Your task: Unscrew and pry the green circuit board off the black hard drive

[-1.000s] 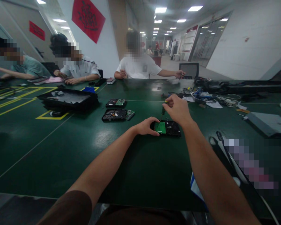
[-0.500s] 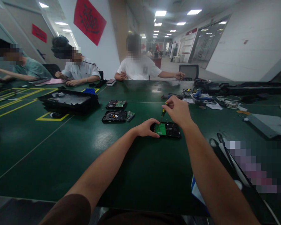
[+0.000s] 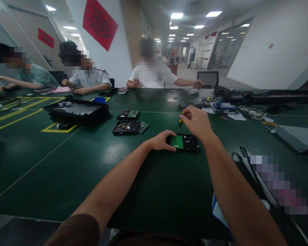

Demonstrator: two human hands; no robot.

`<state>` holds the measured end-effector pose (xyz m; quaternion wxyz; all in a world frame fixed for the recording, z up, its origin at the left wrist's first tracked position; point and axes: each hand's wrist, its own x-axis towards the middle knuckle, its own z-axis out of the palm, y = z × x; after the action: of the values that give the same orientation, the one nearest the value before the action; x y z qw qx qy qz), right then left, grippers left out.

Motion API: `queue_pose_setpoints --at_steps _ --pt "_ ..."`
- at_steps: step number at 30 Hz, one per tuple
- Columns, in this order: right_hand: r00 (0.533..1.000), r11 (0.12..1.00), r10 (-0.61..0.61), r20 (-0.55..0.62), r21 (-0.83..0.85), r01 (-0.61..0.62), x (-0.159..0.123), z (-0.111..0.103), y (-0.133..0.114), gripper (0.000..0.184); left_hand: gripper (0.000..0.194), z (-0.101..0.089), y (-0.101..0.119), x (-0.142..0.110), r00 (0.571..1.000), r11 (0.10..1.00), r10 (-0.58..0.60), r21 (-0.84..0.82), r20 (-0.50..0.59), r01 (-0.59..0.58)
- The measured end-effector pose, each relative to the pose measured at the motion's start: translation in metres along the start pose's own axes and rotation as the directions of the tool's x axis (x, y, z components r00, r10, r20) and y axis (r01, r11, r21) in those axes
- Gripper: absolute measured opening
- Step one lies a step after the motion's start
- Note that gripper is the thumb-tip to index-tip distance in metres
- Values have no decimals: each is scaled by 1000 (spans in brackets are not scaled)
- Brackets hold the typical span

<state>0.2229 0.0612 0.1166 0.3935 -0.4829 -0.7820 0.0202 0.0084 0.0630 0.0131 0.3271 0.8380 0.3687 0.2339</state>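
Observation:
A hard drive [image 3: 191,142] with a green circuit board [image 3: 177,141] on its left part lies flat on the green table. My left hand [image 3: 163,140] is closed round the drive's left end, thumb at the near edge and fingers at the far edge. Above the drive's far side, my right hand [image 3: 197,120] pinches a small yellow and black screwdriver [image 3: 180,121], held roughly upright. I cannot tell whether its tip touches the drive. Several tiny bits, perhaps screws, lie just beyond the drive.
Two more hard drives [image 3: 126,127] and a loose circuit board [image 3: 143,127] sit to the left, near a stack of black trays [image 3: 77,109]. Cables [image 3: 222,106] and a grey metal box [image 3: 296,138] are at the right. Several people sit across the table.
The whole view has shifted slightly. Both hands keep their places at the hard drive, and the screwdriver stays in my right hand.

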Motion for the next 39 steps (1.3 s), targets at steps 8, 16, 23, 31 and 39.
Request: queue_pose_setpoints --at_steps 8,16,23,31,39 --pt "998 999 41 -37 3 -41 1 0 -2 13 85 -1 4 0 1000 1000 -15 14 5 15" --pt "1000 999 -9 2 -46 9 1 -5 -3 10 86 -1 2 0 1000 1000 -6 12 -6 6" --pt "999 999 32 -17 -9 -32 1 -3 0 12 85 -1 2 1 1000 1000 -7 -4 2 7" --pt "1000 999 19 -25 -25 -20 1 -3 5 13 86 0 -1 1 1000 1000 -18 18 0 18" --pt "1000 1000 4 -21 -23 -5 2 -6 4 9 88 0 -5 2 1000 999 -25 28 0 25"
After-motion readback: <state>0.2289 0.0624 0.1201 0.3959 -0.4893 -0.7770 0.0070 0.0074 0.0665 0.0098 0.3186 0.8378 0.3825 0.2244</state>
